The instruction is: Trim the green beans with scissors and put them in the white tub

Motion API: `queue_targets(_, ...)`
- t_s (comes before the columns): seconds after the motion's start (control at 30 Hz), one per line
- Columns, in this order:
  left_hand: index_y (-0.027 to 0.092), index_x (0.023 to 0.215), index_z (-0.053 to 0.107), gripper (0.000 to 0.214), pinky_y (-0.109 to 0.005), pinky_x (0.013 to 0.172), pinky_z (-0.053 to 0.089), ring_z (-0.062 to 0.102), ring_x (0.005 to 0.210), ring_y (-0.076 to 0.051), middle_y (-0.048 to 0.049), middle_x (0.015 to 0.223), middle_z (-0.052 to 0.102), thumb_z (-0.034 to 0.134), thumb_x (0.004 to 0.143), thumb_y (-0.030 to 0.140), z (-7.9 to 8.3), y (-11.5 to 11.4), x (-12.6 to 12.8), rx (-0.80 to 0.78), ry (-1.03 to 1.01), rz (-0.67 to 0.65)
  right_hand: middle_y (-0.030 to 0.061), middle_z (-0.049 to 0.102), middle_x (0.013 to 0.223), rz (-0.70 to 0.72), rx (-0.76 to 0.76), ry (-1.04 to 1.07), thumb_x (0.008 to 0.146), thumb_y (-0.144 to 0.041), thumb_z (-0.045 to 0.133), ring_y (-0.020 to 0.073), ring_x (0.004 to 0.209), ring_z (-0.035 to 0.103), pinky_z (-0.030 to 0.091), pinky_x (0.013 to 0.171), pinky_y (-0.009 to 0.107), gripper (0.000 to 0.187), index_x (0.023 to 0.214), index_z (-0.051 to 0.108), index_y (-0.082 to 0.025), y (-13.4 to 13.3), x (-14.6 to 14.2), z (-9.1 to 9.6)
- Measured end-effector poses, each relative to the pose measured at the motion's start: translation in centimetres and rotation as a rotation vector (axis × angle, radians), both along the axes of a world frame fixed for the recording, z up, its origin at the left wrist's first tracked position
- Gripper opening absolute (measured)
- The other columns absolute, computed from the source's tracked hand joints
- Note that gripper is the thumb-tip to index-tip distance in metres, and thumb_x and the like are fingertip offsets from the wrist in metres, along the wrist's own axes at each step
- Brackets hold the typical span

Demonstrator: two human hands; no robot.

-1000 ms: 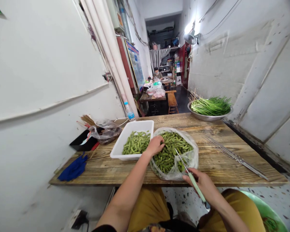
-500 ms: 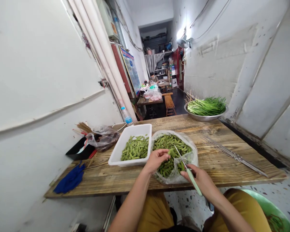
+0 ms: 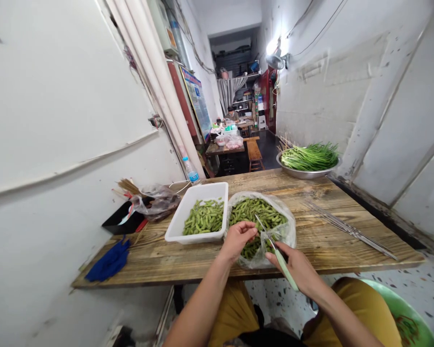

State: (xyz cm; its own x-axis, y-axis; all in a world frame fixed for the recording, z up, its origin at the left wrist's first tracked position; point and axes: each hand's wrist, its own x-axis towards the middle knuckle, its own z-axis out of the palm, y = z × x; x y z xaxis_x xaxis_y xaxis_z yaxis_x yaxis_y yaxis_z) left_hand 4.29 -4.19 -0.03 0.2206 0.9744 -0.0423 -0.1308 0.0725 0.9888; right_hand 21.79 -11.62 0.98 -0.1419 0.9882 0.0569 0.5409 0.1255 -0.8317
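Observation:
A clear plastic bag (image 3: 290, 226) of green edamame pods (image 3: 255, 211) lies open on the wooden table. Above it, my left hand (image 3: 237, 240) pinches an edamame pod (image 3: 258, 225), mostly hidden by the fingertips. My right hand (image 3: 299, 266) grips scissors (image 3: 285, 270) with pale green handles. Their metal blades point up and left, with the tips close to the left fingertips; whether they touch the pod I cannot tell. Left of the bag stands a white plastic bin (image 3: 173, 233) holding more loose pods (image 3: 204, 217).
Metal skewers (image 3: 350, 229) lie on the right, below a steel bowl (image 3: 309, 173) of green stalks. On the left are a blue cloth (image 3: 108, 260), a black tray (image 3: 119, 219) and a water bottle (image 3: 191, 171). A green basin (image 3: 415, 313) sits by my knee. Someone sits far back.
The scissors have shifted left, and their tips are now nearer my left fingertips. My left hand stays over the bag, still pinching. The view has tilted slightly.

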Motion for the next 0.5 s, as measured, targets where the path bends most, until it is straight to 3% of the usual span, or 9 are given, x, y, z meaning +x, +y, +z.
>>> queue_targets(0.33,0.013,0.081,0.058,0.030,-0.020,0.056,0.039,0.051,0.055,-0.007,0.0004,0.063,0.062,0.072,0.063,0.032,0.80,-0.88,0.04,0.000,-0.022,-0.008,0.0061,0.070,0.083,0.023,0.003,0.084,0.080,-0.047,0.050,0.0213,0.074,0.061,0.045,0.067,0.027,0.044,0.106,0.061,-0.013,0.30,-0.31,-0.93)
queue_targets(0.5,0.013,0.079,0.061,0.026,-0.019,0.055,0.038,0.050,0.055,-0.007,0.0005,0.061,0.061,0.072,0.063,0.031,0.61,-0.91,0.01,0.016,0.010,-0.008,0.0022,0.067,0.075,0.027,0.017,0.082,0.079,-0.048,0.052,0.0192,0.069,0.059,0.044,0.063,0.025,0.040,0.096,0.065,-0.014,0.27,-0.21,-0.53)
